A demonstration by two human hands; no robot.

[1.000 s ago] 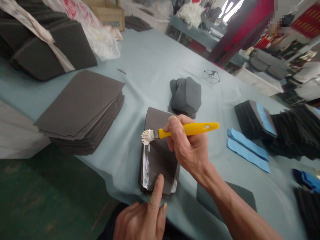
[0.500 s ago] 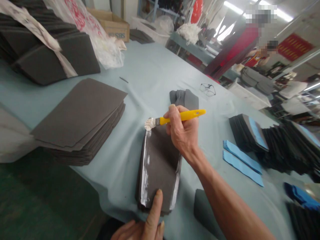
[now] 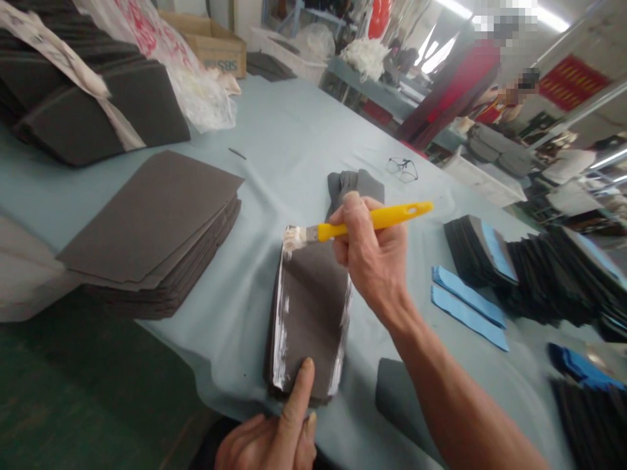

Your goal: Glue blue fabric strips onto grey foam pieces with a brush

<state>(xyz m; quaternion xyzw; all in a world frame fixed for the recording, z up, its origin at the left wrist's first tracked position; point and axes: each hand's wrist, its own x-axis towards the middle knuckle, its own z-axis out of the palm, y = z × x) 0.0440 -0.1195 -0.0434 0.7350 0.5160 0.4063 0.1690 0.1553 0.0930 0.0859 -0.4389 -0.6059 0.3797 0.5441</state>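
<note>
A stack of dark grey pieces (image 3: pixel 313 307) lies in front of me, with white paste streaked along its left and right edges. My right hand (image 3: pixel 375 251) is closed around the yellow handle of a brush (image 3: pixel 333 231). White paste covers the bristles, which touch the far left corner of the stack. With its index finger stretched out, my left hand (image 3: pixel 279 424) presses on the near end of the top piece; its other fingers are curled and hold nothing visible.
Larger grey sheets (image 3: pixel 157 222) are piled at the left, before a tied dark bundle (image 3: pixel 117 104). Glasses (image 3: pixel 402 170) lie farther back. Light blue strips (image 3: pixel 470 316) and dark stacks (image 3: pixel 480 251) sit at the right. A person (image 3: pixel 509 98) is in the background.
The brush handle has swung a little to the right and up with my right hand, while the bristles stay at the far left corner. The view has shifted slightly.
</note>
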